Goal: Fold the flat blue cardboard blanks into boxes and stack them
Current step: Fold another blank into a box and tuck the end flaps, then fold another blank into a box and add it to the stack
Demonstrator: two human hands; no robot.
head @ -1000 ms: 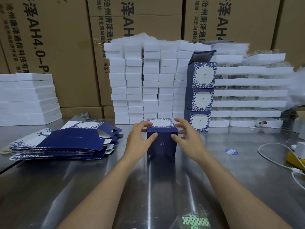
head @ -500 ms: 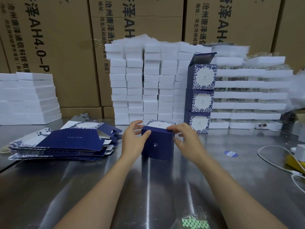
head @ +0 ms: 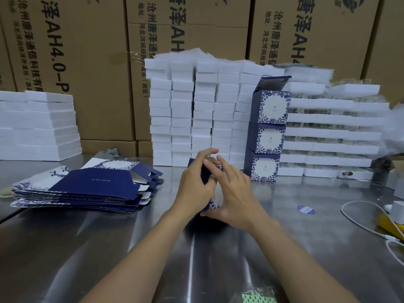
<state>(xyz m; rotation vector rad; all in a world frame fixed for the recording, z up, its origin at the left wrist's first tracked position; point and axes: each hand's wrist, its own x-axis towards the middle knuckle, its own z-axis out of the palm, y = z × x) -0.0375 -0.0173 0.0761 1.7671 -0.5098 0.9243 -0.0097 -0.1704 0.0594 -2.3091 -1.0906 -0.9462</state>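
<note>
The left hand [head: 194,182] and right hand [head: 236,193] hide most of the box [head: 206,173]; its flaps cannot be made out. The cartons [head: 87,62] are cut off at the top edge, a green-patterned sheet [head: 258,298] at the bottom and the cable [head: 360,206] at the right.

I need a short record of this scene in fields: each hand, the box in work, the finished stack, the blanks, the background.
left hand: grips the box on its left side
right hand: holds the same box, thumb under it
box: tilted, mostly hidden by both hands
stack: three folded boxes, top flap open
blanks: flat pile at the left of the table
background: white foam blocks
</note>
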